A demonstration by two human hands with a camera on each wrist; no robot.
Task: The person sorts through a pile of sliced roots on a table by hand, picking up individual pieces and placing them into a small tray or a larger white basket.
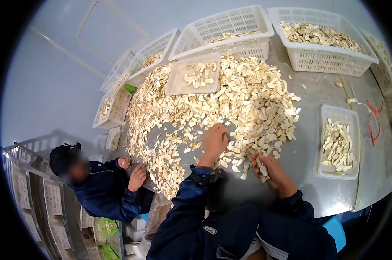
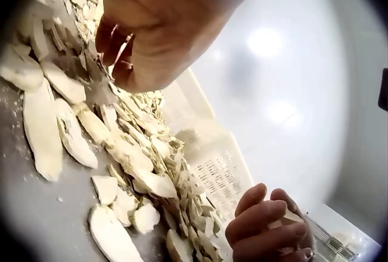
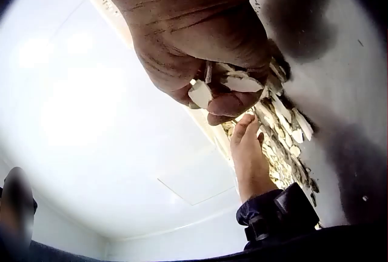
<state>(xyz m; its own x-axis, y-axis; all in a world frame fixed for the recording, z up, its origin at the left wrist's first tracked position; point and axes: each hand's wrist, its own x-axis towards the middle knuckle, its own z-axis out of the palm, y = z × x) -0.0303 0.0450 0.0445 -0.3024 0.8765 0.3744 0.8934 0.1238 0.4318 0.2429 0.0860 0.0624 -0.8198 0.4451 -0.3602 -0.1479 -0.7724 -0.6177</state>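
Observation:
A broad heap of pale dried slices, flat and oblong with thin brownish edges, covers much of the metal table. My left hand is at the heap's near edge. In the left wrist view, the curled fingers of this left hand pinch a slice, of which thin pale edges show between them. Closer to my body, my right hand holds several slices. The right wrist view shows these held slices tucked between the palm and curled fingers of the right hand. Loose slices lie below my left hand.
White perforated baskets of slices line the table's back. One shallow tray sits on the heap; another stands at right, near red-rimmed glasses. At left, another person works at the heap. Metal shelving stands behind.

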